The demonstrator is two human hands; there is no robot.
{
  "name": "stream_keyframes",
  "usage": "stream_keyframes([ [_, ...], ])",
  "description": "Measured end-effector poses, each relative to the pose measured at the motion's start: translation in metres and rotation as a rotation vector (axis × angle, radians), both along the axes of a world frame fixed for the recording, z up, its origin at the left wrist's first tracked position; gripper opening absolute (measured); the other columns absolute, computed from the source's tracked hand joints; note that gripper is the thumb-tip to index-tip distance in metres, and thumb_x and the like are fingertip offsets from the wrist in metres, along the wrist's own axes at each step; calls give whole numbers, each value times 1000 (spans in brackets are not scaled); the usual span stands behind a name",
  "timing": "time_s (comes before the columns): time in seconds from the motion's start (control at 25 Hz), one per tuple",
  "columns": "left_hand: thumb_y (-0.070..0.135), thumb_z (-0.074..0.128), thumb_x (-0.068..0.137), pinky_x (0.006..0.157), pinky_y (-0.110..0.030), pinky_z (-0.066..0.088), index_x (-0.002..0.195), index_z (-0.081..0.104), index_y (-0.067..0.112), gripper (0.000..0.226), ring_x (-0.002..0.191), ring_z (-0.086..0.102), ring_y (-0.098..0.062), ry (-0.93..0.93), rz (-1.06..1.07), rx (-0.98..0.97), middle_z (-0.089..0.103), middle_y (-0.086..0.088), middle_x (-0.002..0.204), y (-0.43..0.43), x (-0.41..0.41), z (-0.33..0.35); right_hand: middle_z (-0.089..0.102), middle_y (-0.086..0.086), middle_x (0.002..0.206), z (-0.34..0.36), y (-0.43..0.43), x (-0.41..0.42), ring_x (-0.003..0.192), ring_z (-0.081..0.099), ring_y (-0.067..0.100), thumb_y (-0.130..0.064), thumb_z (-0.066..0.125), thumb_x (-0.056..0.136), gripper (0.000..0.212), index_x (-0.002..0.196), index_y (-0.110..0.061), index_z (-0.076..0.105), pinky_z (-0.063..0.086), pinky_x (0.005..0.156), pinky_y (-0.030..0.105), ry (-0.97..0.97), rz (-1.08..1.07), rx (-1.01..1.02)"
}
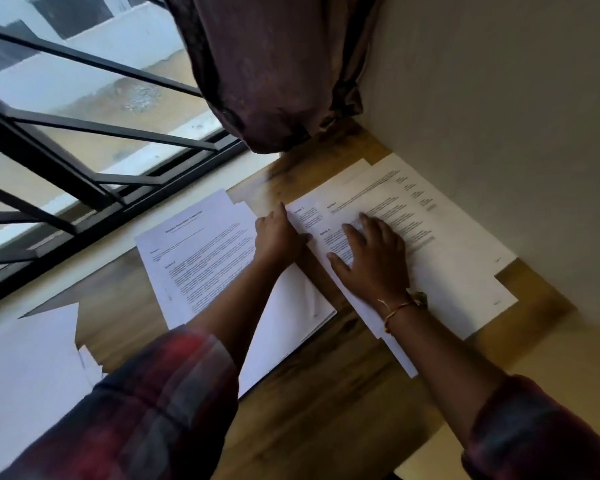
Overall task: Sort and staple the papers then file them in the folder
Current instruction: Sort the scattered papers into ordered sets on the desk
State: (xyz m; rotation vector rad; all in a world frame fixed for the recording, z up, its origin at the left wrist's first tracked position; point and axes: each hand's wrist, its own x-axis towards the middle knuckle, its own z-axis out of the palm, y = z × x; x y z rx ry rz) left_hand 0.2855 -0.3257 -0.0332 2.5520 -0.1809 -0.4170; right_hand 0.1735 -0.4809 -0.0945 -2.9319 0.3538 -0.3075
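A person leans over a wooden desk (326, 393) set in the corner between a barred window (84, 109) and a plain wall (499, 98); a dark brown curtain (274, 64) hangs down to the desk's far edge.

The printed papers lie in three loose piles. The right pile (447, 258) is fanned out next to the wall, its sheets slid apart so that several corners show; the middle pile (205, 265) lies just beside it, with its far end reaching onto the pale window sill; the left pile (25, 358) lies well apart at the near left edge of the view, blurred.

The right hand (371, 261) lies flat on the right pile's top sheet, its grip apart, fingers spread and straight, pressing on the printed lines; a thin orange bracelet (397, 310) circles that wrist.

The left hand (279, 237) sits between the middle and right piles, its forefinger stretched toward the far corner of a sheet at the right pile's left edge and its thumb touching that edge; whether its grip is clamped on the sheet or merely rests against it I cannot tell.

Both forearms come out of red and dark plaid sleeves (146, 403).
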Motion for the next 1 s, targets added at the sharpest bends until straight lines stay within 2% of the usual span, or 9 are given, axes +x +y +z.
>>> stream_keyframes([
  [0.08, 28, 81, 84, 100, -48, 50, 139, 44, 15, 68, 128, 48, -37, 14, 58, -18, 56, -11, 136, -6, 9, 0, 46, 14, 154, 0, 0, 0, 139, 41, 37, -66, 48, 90, 66, 141, -24, 54, 38, 104, 51, -10, -2, 26],
  [0.16, 25, 79, 86, 94, -51, 57, 140, 44, 18, 66, 122, 58, -34, 90, 150, -200, 60, -9, 134, -10, 14, 1, 45, 14, 154, 0, -1, 0, 140, 41, 37, -66, 49, 90, 68, 142, -23, 53, 38, 105, 51, -21, -9, 43],
  [0.32, 19, 66, 97, 80, -40, 64, 137, 44, 19, 46, 105, 68, -24, 174, 324, -463, 66, 1, 116, -16, 6, 6, 45, 12, 154, 2, -1, -2, 139, 41, 34, -67, 47, 91, 69, 144, -24, 53, 38, 106, 48, -59, -4, 82],
  [0.48, 18, 57, 102, 75, -40, 64, 120, 62, 12, 19, 98, 72, -22, 203, 460, -688, 72, 0, 111, -16, -6, 16, 50, 11, 147, 6, -6, -3, 133, 45, 32, -74, 48, 87, 73, 140, -24, 58, 39, 103, 45, -74, 4, 95],
  [0.72, 23, 53, 104, 67, -42, 64, 107, 62, 14, 13, 86, 74, -22, 51, 552, -769, 70, -7, 102, 14, -12, 36, 47, 12, 150, 9, -21, -4, 138, 41, 35, -74, 50, 84, 75, 140, -25, 57, 35, 108, 51, -23, -12, 93],
  [0.84, 16, 51, 105, 66, -37, 62, 97, 61, 13, 13, 79, 73, -26, 1, 626, -827, 68, -9, 100, 45, -22, 45, 45, 12, 152, 5, -21, -7, 140, 39, 36, -72, 53, 83, 74, 140, -25, 57, 36, 110, 52, -9, 14, 92],
  [1.0, 12, 51, 105, 67, -35, 62, 101, 62, 7, 13, 82, 75, -28, 14, 660, -830, 71, -13, 105, 76, -42, 45, 44, 11, 154, 2, -18, -7, 143, 37, 35, -70, 53, 86, 71, 142, -26, 55, 36, 111, 53, 0, 75, 93],
])
